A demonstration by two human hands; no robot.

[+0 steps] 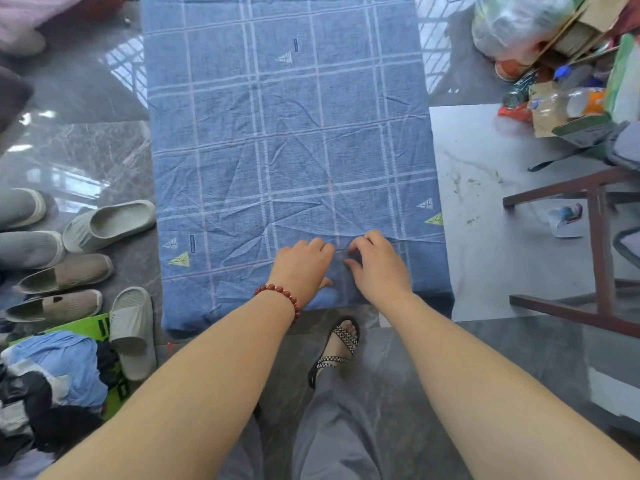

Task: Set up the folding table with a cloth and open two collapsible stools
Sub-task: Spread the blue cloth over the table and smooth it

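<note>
A blue checked cloth (287, 140) with small triangle prints covers the whole folding table, and its near edge hangs over the front. My left hand (301, 265), with a red bead bracelet at the wrist, lies on the cloth near the front edge with curled fingers. My right hand (377, 263) sits just beside it, fingertips bent and pinching a small fold of the cloth. The table itself is hidden under the cloth. No stool shows in the view.
Several slippers and shoes (104, 226) lie on the floor to the left, with a pile of clothes (52, 382) in front of them. A dark wooden frame (599, 244) and a heap of bags and bottles (554, 74) stand on the right. My sandalled foot (337, 348) is below the table edge.
</note>
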